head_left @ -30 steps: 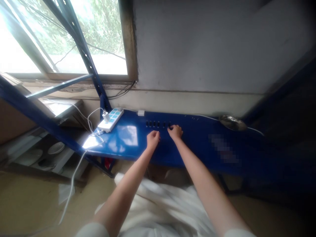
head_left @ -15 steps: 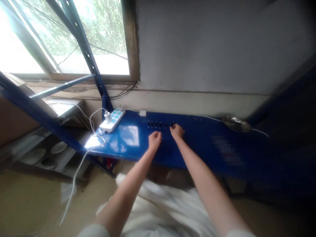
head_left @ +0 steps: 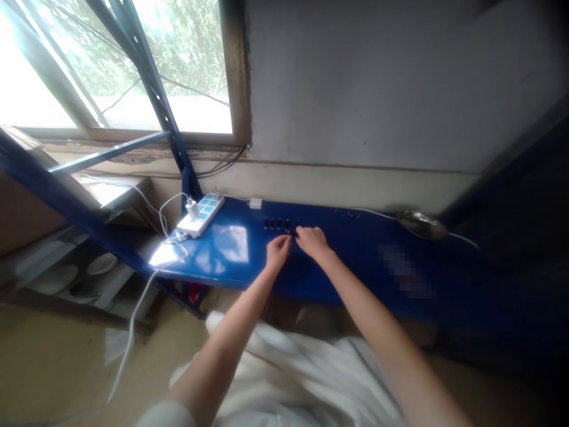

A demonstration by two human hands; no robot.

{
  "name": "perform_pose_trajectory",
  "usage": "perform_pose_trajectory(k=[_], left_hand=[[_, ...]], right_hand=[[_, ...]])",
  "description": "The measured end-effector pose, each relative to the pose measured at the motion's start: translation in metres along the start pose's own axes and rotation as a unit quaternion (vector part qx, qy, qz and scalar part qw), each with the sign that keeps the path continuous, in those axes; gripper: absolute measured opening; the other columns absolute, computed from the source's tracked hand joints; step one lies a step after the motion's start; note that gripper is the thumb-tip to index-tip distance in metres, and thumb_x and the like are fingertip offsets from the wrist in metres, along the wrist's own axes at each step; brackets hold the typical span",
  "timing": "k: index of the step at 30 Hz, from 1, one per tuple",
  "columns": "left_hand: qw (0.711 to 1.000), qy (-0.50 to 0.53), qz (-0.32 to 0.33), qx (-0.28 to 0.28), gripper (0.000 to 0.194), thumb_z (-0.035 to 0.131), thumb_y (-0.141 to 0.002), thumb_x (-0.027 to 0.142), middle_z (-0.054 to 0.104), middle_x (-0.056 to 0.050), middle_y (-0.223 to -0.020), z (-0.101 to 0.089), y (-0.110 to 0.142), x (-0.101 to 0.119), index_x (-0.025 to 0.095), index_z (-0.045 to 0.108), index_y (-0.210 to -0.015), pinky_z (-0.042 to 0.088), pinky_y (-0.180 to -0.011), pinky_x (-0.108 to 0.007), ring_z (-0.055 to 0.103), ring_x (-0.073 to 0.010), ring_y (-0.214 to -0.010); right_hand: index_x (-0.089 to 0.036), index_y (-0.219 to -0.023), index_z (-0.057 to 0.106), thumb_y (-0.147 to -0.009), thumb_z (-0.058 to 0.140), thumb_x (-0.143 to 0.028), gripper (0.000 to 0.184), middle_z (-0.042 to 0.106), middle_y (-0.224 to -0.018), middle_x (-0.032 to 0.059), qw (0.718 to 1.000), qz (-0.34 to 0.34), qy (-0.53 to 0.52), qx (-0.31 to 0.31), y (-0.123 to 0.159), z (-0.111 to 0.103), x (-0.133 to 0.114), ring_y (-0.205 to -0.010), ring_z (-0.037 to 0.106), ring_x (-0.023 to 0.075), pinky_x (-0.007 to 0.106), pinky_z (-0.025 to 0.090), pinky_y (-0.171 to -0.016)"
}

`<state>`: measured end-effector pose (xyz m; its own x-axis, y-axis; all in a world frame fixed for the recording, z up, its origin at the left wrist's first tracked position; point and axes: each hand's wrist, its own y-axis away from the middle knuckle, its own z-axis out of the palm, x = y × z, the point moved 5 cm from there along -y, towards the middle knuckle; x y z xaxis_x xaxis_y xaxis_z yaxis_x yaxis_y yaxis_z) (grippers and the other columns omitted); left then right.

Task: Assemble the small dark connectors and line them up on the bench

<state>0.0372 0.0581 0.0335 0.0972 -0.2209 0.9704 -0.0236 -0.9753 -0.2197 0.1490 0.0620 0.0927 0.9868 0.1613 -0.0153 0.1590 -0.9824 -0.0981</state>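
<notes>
Taking the power strip (head_left: 201, 216) as landmark, both hands are to its right, over the blue table (head_left: 231, 270). The right hand (head_left: 312, 239) has its fingertips closed on a small dark piece (head_left: 293, 234), farther from the power strip than the left hand (head_left: 278, 252). The left hand has its thumb and fingers pinched together beside that piece; whether it grips anything is too small to tell. Between the power strip and the held piece, slightly toward the wall (head_left: 355, 184), four dark pieces (head_left: 272, 223) stand in a row. A white adapter (head_left: 255, 203) lies just right of the power strip's far end, and a shiny metal dish (head_left: 421, 224) sits well to its right, near tiny bits (head_left: 351, 215).
</notes>
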Motion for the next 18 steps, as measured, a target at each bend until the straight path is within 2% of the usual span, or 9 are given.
perform_pose_trajectory(k=[2, 6, 10, 13, 16, 18], left_hand=[[1.000, 0.000, 0.003, -0.002, 0.034, 0.054, -0.077, 0.043, 0.064, -0.004, -0.073, -0.001, 0.000, 0.000, 0.014, 0.064, -0.090, 0.044, -0.047, -0.020, 0.053, -0.0076, -0.047], [0.999, 0.019, 0.028, -0.002, 0.042, 0.056, -0.076, 0.041, 0.063, -0.004, -0.084, -0.001, 0.001, 0.003, 0.018, 0.056, -0.112, 0.045, -0.049, -0.019, 0.054, -0.0068, -0.049], [0.999, -0.004, 0.048, -0.024, 0.035, 0.053, -0.079, 0.041, 0.064, -0.006, -0.087, 0.003, 0.001, 0.002, 0.016, 0.061, -0.102, 0.045, -0.049, -0.019, 0.054, -0.0063, -0.048], [0.999, -0.006, 0.045, -0.020, 0.033, 0.052, -0.079, 0.041, 0.064, -0.007, -0.088, 0.003, 0.000, -0.001, 0.015, 0.060, -0.099, 0.045, -0.048, -0.020, 0.054, -0.0067, -0.048], [0.999, 0.002, 0.041, -0.011, 0.032, 0.052, -0.080, 0.041, 0.063, -0.006, -0.085, 0.003, -0.001, -0.004, 0.015, 0.057, -0.098, 0.044, -0.048, -0.019, 0.054, -0.0068, -0.048], [0.999, 0.005, 0.043, -0.011, 0.031, 0.051, -0.080, 0.040, 0.063, -0.005, -0.082, 0.003, -0.002, -0.004, 0.015, 0.056, -0.097, 0.044, -0.047, -0.019, 0.053, -0.0067, -0.047]], right_hand=[[-0.015, -0.093, 0.058, -0.084, 0.042, -0.018, 0.018, 0.066, -0.091, 0.0123, 1.000, -0.016, 0.011, -0.001, 0.001, -0.002, -0.002, -0.086, 0.061, 0.0228, 0.033, 0.035, -0.079], [-0.015, -0.095, 0.058, -0.085, 0.042, -0.019, 0.019, 0.066, -0.092, 0.0129, 1.000, -0.021, 0.017, -0.009, 0.003, -0.003, -0.001, -0.089, 0.060, 0.0225, 0.033, 0.033, -0.083], [-0.015, -0.092, 0.058, -0.083, 0.044, -0.016, 0.016, 0.066, -0.089, 0.0120, 0.999, -0.029, 0.013, -0.021, 0.006, -0.003, 0.000, -0.087, 0.060, 0.0216, 0.033, 0.033, -0.083], [-0.016, -0.087, 0.057, -0.082, 0.045, -0.018, 0.013, 0.066, -0.087, 0.0110, 0.999, -0.045, 0.000, 0.005, 0.007, -0.002, 0.004, -0.082, 0.061, 0.0208, 0.033, 0.035, -0.079], [-0.018, -0.083, 0.055, -0.079, 0.048, -0.021, 0.009, 0.065, -0.081, 0.0060, 0.994, -0.041, -0.094, 0.039, 0.007, 0.002, 0.015, -0.074, 0.060, 0.0178, 0.031, 0.037, -0.074], [-0.020, -0.079, 0.054, -0.076, 0.051, -0.024, 0.006, 0.064, -0.075, 0.0028, 0.973, -0.024, -0.220, 0.060, 0.005, 0.007, 0.022, -0.069, 0.059, 0.0156, 0.029, 0.040, -0.069]])
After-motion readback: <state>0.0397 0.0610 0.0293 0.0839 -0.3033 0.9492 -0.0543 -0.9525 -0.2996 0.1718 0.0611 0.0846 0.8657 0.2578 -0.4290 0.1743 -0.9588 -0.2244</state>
